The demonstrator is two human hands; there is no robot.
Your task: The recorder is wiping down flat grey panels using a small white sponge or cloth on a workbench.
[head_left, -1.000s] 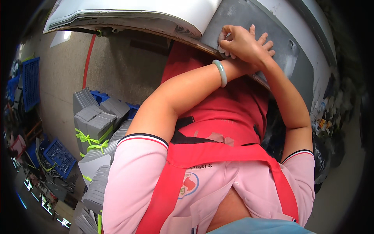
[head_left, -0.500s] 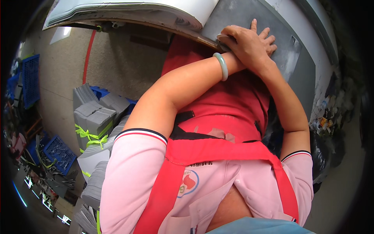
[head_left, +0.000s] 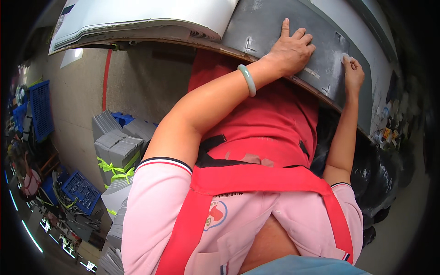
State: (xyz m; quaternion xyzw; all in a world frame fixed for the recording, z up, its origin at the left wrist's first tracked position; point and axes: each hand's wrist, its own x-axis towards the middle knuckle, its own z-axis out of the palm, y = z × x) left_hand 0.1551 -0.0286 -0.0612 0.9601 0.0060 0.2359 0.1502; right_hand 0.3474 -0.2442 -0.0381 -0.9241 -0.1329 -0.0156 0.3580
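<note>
A dark grey flat sheet (head_left: pixel 270 27), with whitish smears and small white corner marks, lies on the table in front of me. Spread across it, palm down, is my left hand (head_left: pixel 292 51), holding nothing. A pale green bangle (head_left: pixel 247 80) circles that wrist. Farther right, my right hand (head_left: pixel 354 78) pinches a small, whitish, rounded flat piece (head_left: pixel 345 57) between thumb and fingers, at the sheet's right part. The kind of piece cannot be made out. A short pale strip (head_left: pixel 312 73) shows on the sheet near the table's front edge.
A thick stack of large white sheets (head_left: pixel 151 13) lies at the left of the table. Bundles of grey pieces tied with yellow-green strips (head_left: pixel 120 149) stand on the floor at my left, with blue crates (head_left: pixel 81 192) beyond. Black plastic bags (head_left: pixel 373 178) sit at my right.
My right hand, crossed over the left one before, has swung right with the whitish piece. The left hand stays spread on the sheet, now in full view. The view has shifted slightly.
</note>
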